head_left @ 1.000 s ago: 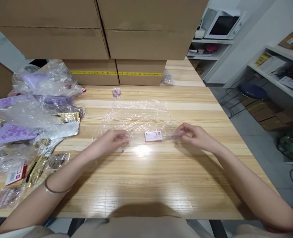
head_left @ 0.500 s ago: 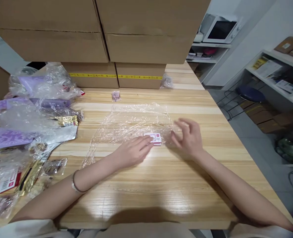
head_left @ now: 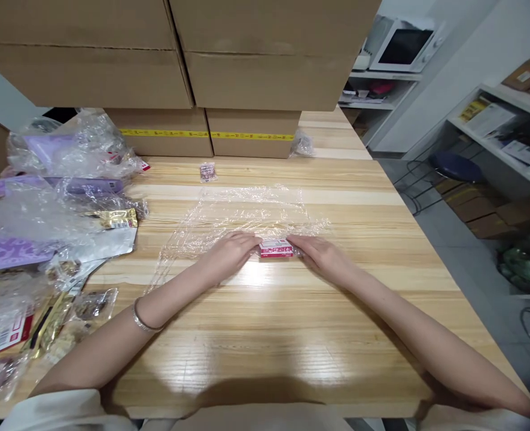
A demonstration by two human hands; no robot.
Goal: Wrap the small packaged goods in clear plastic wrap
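Note:
A small red-and-white box lies near the middle of the table on a crinkled sheet of clear plastic film. My left hand grips its left end, fingers closed together. At the right end, my right hand holds the box with the fingers bunched against it. Film shows around the box's edges and spreads out behind it, with a loose strip trailing to the left. Both thumbs are mostly hidden.
Stacked cardboard boxes stand across the back of the table. A pile of plastic packaging and purple sheets covers the left side. Behind the film sits a small wrapped packet. Crumpled clear plastic lies beside the boxes.
My right hand has come down leftward from above the film onto the box's right end. My left hand has slid from the box's top to its left end, and more red side shows.

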